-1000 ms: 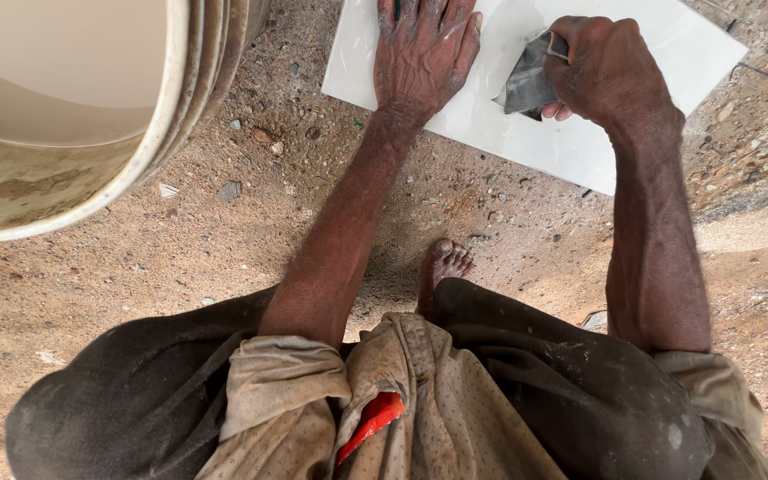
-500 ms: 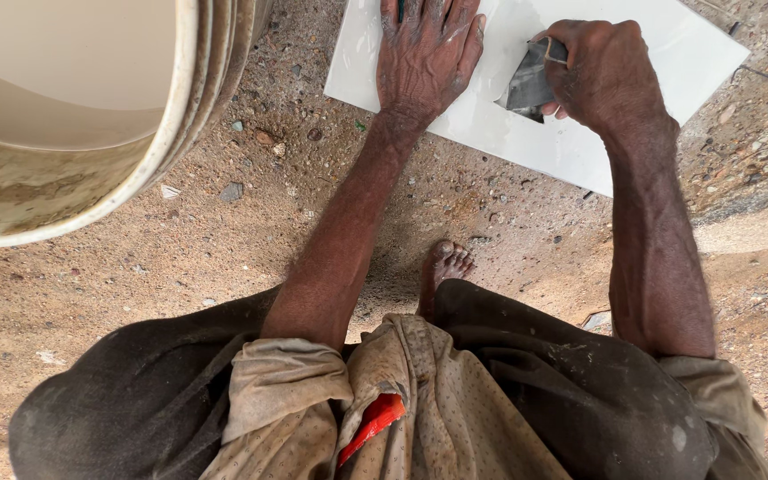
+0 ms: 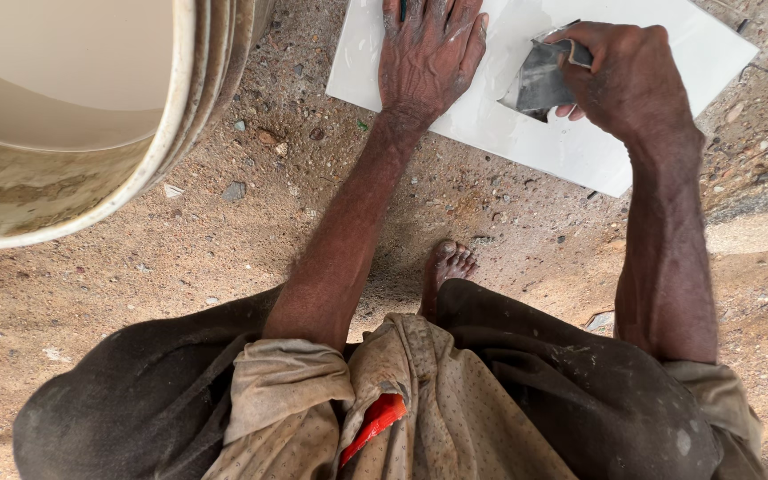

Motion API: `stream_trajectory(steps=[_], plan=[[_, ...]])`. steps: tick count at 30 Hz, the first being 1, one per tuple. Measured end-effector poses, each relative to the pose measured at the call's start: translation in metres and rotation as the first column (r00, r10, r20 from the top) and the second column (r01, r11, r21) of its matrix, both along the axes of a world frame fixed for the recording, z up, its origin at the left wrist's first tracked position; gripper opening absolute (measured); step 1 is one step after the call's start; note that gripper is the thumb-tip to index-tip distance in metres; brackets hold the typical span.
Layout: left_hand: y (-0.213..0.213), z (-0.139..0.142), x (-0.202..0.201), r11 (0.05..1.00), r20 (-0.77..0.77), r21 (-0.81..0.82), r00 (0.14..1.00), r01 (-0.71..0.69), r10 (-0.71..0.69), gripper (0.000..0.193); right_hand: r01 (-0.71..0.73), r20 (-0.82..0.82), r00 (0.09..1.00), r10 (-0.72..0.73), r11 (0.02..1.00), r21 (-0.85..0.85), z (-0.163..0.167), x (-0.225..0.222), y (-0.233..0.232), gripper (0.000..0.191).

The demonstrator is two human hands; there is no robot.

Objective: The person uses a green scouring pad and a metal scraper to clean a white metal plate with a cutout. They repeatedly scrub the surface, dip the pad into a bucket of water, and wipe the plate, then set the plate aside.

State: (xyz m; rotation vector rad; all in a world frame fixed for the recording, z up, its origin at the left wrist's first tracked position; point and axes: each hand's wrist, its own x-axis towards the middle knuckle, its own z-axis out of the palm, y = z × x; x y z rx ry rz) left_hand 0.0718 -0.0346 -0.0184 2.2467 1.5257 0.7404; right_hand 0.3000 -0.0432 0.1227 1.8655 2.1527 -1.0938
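A white square tile (image 3: 571, 142) lies flat on sandy ground at the top of the head view. My left hand (image 3: 427, 55) rests palm down on the tile's left part, fingers spread and running past the top edge. My right hand (image 3: 624, 80) grips a small grey metal trowel (image 3: 540, 82), whose blade lies against the tile's surface just right of my left hand.
A large cream bucket (image 3: 171, 133) with a dirty rim fills the top left, close to the tile's left edge. My bare foot (image 3: 446, 267) sits on the dirt below the tile. Small stones lie scattered on the ground. My knees and cloth wrap fill the bottom.
The hands stay on the tile almost as before. The right hand with the trowel has shifted slightly; the view has moved a little.
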Motion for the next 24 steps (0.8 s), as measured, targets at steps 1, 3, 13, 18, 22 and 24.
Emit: stream_trajectory(steps=[1, 3, 13, 18, 22, 24], plan=[[0.000, -0.001, 0.000, 1.000, -0.003, 0.001, 1.000, -0.001, 0.001, 0.036, 0.012, 0.000, 1.000, -0.012, 0.999, 0.034, 0.007, 0.005, -0.002, 0.019], [0.000, -0.003, 0.000, 0.998, -0.010, -0.069, 1.000, -0.001, 0.001, 0.036, 0.034, -0.004, 0.999, -0.034, 0.995, 0.096, 0.023, 0.015, -0.015, 0.018], [0.003, 0.001, -0.005, 0.999, 0.049, 0.048, 0.999, 0.009, -0.011, 0.047, 0.063, 0.267, 0.951, -0.156, 0.944, 0.325, -0.051, -0.041, -0.130, 0.075], [0.001, 0.006, -0.008, 0.998, 0.069, 0.059, 0.998, 0.004, -0.008, 0.043, 0.129, 0.191, 0.957, -0.218, 0.911, 0.391, -0.109, -0.091, -0.128, 0.073], [0.002, 0.009, -0.008, 0.999, 0.028, 0.041, 0.999, 0.019, -0.020, 0.044, 0.200, 0.249, 0.921, -0.301, 0.911, 0.361, -0.114, -0.098, -0.125, 0.074], [0.003, 0.009, -0.008, 0.997, 0.039, 0.073, 0.999, 0.015, -0.018, 0.039, 0.157, 0.252, 0.929, -0.271, 0.906, 0.394, -0.114, -0.098, -0.129, 0.070]])
